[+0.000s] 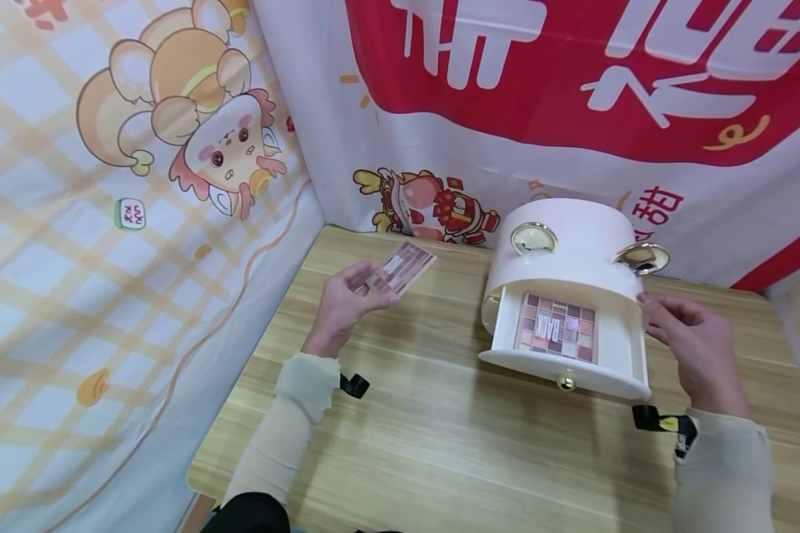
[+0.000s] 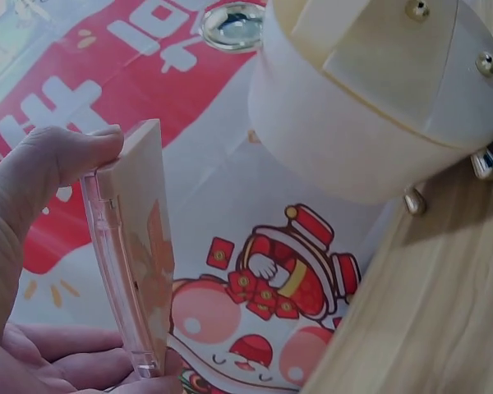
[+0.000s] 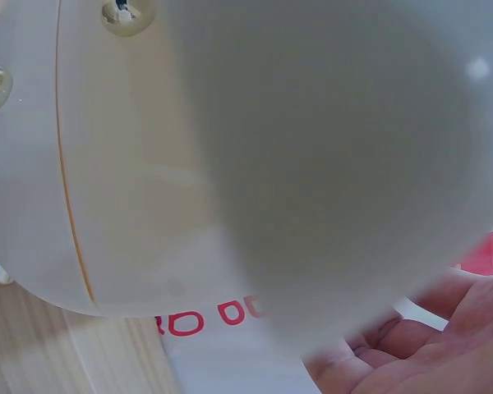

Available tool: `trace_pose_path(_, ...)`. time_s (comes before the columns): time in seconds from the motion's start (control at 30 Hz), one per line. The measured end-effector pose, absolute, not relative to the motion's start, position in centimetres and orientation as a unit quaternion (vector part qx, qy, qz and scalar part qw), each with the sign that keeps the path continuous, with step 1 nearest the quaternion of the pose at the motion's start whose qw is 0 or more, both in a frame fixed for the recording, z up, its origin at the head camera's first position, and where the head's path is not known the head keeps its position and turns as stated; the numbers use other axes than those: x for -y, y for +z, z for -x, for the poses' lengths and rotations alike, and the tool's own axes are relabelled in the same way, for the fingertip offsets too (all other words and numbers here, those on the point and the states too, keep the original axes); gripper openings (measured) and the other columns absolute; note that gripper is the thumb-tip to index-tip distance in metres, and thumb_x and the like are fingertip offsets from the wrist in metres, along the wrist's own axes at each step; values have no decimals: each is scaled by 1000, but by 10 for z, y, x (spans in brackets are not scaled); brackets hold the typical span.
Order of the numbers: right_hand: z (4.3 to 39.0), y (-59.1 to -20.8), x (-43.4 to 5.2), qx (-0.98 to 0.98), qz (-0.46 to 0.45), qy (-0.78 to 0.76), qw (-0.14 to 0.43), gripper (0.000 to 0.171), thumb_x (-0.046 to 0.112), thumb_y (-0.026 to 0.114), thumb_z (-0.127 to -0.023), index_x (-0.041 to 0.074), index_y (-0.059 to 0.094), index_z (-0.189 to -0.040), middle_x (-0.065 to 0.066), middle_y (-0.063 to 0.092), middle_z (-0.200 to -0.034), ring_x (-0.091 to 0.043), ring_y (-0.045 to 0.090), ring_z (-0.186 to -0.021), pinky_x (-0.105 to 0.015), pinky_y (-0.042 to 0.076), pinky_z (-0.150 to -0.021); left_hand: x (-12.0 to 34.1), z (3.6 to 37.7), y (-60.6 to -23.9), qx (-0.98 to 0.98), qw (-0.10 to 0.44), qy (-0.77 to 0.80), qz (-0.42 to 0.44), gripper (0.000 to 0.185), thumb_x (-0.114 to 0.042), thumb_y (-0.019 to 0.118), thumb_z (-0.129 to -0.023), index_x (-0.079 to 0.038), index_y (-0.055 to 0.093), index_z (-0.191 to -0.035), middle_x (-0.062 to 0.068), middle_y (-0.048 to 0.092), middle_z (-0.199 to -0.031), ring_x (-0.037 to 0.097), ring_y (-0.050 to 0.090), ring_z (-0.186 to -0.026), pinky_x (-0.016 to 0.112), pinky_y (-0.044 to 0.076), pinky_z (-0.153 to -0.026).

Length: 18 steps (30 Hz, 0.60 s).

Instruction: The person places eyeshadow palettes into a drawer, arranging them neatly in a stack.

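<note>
Holding a flat eyeshadow palette [image 1: 400, 267] left of centre in the head view, the left hand [image 1: 342, 306] pinches it by its near end, thumb on one face and fingers beneath; the left wrist view shows the palette [image 2: 138, 246] edge-on, thumb pressed at its top corner. To the right of centre stands a round white cosmetic box [image 1: 573, 252] with its drawer [image 1: 567, 348] pulled out toward the lower edge of the frame, and a second palette [image 1: 558, 326] already lies flat inside it. The right hand [image 1: 690, 344] touches the drawer's right rim with its fingertips; whether those fingers grip the rim or merely steady it I cannot tell, since the right wrist view is mostly filled by the blurred box wall [image 3: 230, 164].

The work seems to be stowing palettes in the drawer. To do this well, the left hand should keep the palette level, carry it rightward over the wooden table [image 1: 440, 444] and the drawer's front lip, and lay it squarely on the one inside, while the right hand keeps the light box from sliding. Tilting risks catching the box's upper shell.
</note>
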State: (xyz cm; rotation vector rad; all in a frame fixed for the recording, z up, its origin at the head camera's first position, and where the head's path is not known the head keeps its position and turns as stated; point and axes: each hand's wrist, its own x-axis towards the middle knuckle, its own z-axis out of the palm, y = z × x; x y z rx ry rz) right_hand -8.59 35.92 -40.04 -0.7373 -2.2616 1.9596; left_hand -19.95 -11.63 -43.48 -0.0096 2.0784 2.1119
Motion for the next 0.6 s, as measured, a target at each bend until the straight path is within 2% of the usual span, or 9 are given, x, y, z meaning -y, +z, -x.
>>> trace_pose_path(0.27,86,-400,-359,731,244,637,29,53,47,79,-83,14,66,-121,4,57,-109,-11,57,-91,-14,56,-67,107,189,-414,-677,118,725,-36,99,-4,93,-66,-1,41,-150,12,45,-151,25,43,-138,28,40,-110)
trace_pose_path(0.6,87,-401,-359,730,248,637,30,51,48,80,-82,15,67,-119,4,57,-109,-10,57,-91,-15,57,-67,93,181,-398,-662,155,728,-87,99,1,93,-63,-2,44,-149,13,47,-149,27,44,-137,30,42,-109)
